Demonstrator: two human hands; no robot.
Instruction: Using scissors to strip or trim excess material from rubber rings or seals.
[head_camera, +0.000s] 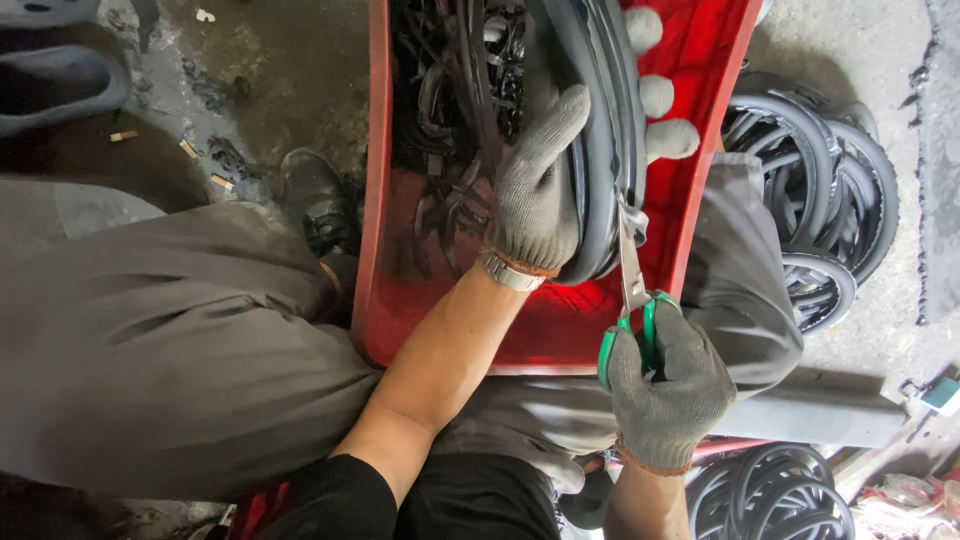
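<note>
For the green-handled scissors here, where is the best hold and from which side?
Grip the scissors by the green loop handles, coming from below, nearest the person. The blades point up into the black rubber ring, so only the loops are free; the right hand holds them there.

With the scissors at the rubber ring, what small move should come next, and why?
Probably close the scissors: the right hand holds their green handles, the blades sit against the black rubber ring, and the left hand grips that ring over the red tub.
</note>
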